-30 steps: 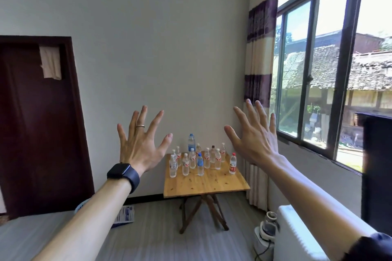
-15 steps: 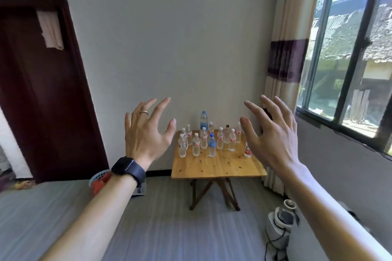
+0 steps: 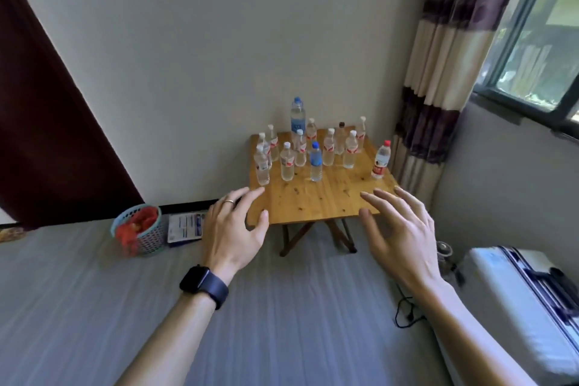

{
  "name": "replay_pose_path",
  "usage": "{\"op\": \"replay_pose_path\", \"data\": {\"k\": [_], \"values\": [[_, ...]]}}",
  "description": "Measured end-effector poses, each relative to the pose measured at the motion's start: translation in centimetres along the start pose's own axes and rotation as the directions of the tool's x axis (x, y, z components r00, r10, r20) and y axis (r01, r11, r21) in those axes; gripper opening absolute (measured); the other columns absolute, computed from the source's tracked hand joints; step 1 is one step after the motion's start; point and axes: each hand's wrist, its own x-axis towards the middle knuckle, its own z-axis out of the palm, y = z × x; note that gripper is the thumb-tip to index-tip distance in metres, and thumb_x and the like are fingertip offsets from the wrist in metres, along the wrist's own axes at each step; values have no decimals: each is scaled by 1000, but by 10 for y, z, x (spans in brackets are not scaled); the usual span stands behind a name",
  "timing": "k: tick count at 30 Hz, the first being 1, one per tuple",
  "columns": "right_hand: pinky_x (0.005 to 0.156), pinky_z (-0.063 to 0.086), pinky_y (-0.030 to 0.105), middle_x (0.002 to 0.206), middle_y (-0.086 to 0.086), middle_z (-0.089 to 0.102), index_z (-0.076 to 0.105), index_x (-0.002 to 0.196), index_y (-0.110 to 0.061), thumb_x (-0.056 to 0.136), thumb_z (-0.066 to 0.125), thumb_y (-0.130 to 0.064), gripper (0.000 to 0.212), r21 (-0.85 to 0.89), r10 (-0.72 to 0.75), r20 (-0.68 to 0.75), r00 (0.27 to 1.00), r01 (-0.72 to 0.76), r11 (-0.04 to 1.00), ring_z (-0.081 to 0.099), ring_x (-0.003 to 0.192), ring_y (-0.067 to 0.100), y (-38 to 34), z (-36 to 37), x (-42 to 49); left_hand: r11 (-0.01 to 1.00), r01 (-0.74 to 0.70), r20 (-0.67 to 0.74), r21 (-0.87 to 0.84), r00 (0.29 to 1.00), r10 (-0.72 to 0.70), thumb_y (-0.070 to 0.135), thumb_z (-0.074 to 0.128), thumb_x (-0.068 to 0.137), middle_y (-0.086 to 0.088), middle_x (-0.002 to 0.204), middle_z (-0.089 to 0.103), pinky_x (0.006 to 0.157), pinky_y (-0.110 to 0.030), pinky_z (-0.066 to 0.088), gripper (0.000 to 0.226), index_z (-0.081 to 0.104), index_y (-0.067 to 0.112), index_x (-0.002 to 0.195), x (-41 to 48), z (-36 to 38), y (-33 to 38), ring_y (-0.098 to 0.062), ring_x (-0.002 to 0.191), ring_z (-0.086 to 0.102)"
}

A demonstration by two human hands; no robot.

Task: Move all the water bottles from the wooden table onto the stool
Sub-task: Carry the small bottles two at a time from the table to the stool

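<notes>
Water bottles (image 3: 310,150): all upright, clustered on the back half of the wooden table (image 3: 326,197), centre of frame against the wall. None moved yet, I'd say. The tall blue-cap bottle (image 3: 297,117) is at the rear, the small blue-cap bottle (image 3: 315,161) in the front row, and the red-cap bottle (image 3: 381,160) stands alone near the table's right edge. The front half of the tabletop is bare wood. The stool isn't in frame, so the drop-off spot is unknown from here. Step looks like the approach before the first grasp. Left hand (image 3: 233,229) is empty, fingers spread and loose; it overlaps the table's front-left corner in the picture, just below the front-left bottle (image 3: 261,168), and I can't tell if it touches the wood. Right hand (image 3: 398,229) is also empty and spread, over the front-right edge and below the red-cap bottle, apart from it. Next move likely calls for reaching further in, closing round the front-row or outlier bottles first, and not knocking neighbours in that tight pack. Basket (image 3: 138,230) is on the floor, left of the table.
</notes>
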Motion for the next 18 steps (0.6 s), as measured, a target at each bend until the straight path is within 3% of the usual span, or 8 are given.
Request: {"op": "replay_pose_path", "data": {"k": [5,10,15,18], "values": [[106,41,45,123,-16,66,70,117,-37,94,45,-56,38,12,170,136,976,-174,985,46,133,17,45,68,3,988,118,220,-100,971,-94,32,63,91,10,132,59,100,-30,45,37,64,35,128,20,84,-27,-15,124,53],[106,41,46,123,-16,67,70,116,-37,96,59,-43,24,-34,285,243,927,-285,958,46,133,18,90,131,23,976,180,422,-121,899,-114,31,61,93,15,132,57,100,-25,41,36,63,38,128,55,171,-36,-12,124,49],[106,40,44,123,-19,65,68,117,-38,96,56,-43,25,-32,341,301,890,-348,937,45,133,17,142,184,78,956,260,515,-135,843,-156,28,60,95,11,132,56,97,-19,36,36,62,33,131,120,243,-34,-12,125,49],[106,39,42,121,-20,65,68,118,-38,96,57,-42,25,-43,374,302,877,-379,924,45,132,16,172,210,119,953,287,536,-99,822,-193,33,59,95,13,133,55,99,-24,40,37,60,35,132,168,276,-35,-12,124,49]]}}
